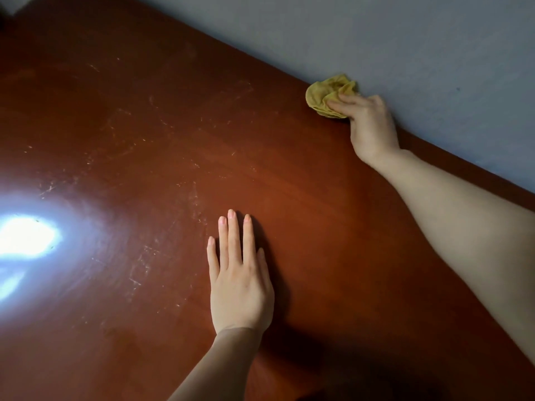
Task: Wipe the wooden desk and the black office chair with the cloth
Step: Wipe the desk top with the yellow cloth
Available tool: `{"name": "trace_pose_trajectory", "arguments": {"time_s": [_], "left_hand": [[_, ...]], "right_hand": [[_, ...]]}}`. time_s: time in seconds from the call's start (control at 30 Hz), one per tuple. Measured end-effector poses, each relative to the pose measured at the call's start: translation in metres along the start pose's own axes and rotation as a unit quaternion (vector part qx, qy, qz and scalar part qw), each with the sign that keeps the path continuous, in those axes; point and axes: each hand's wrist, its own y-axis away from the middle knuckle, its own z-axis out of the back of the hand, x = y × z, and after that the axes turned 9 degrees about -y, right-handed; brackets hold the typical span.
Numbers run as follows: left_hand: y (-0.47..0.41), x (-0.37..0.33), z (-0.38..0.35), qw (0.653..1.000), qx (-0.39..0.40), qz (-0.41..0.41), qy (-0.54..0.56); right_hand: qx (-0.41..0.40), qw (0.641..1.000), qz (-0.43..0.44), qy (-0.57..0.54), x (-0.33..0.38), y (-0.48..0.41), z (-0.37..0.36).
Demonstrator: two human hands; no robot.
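Bare left hand (241,282) is lying palm-down on the reddish-brown wooden desk top (121,146), fingers straight and close together, thumb lying alongside, forearm coming in from the lower edge. Bare right hand (369,124) is sitting far forward at the end of an outstretched forearm. Its fingers are curling over and gripping a crumpled mustard-yellow cloth (324,95).

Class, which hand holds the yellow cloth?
The right hand, gripping the cloth by the wall; the left hand lies flat on the desk.
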Motion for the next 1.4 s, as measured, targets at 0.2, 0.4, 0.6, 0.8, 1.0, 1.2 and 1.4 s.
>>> {"name": "trace_pose_trajectory", "arguments": {"time_s": [0.2,0.4,0.6,0.8,1.0,1.2,1.4], "left_hand": [[0.000,0.000,-0.001,1.000,0.000,-0.001,-0.013],[0.000,0.001,-0.001,1.000,0.002,0.000,-0.016],[-0.001,0.002,0.001,1.000,-0.001,-0.004,-0.026],[-0.001,0.000,0.004,1.000,0.004,-0.004,-0.020],[0.001,-0.001,0.005,1.000,0.002,-0.003,-0.018],[0.001,-0.002,0.005,1.000,0.002,-0.002,-0.013],[0.000,-0.002,0.003,1.000,-0.002,-0.002,-0.014]], "right_hand": [[-0.047,0.999,0.001,0.002,0.005,0.026,-0.010],[-0.081,0.996,-0.033,-0.020,0.026,0.103,-0.007],[-0.076,0.996,-0.033,-0.034,0.075,0.212,-0.006],[-0.006,0.995,0.070,-0.069,0.082,0.290,0.001],[0.100,0.958,0.269,-0.018,0.021,0.245,0.032],[0.062,0.972,0.227,0.007,-0.033,0.166,0.044],[0.052,0.986,0.153,0.026,-0.069,0.102,0.054]]}}
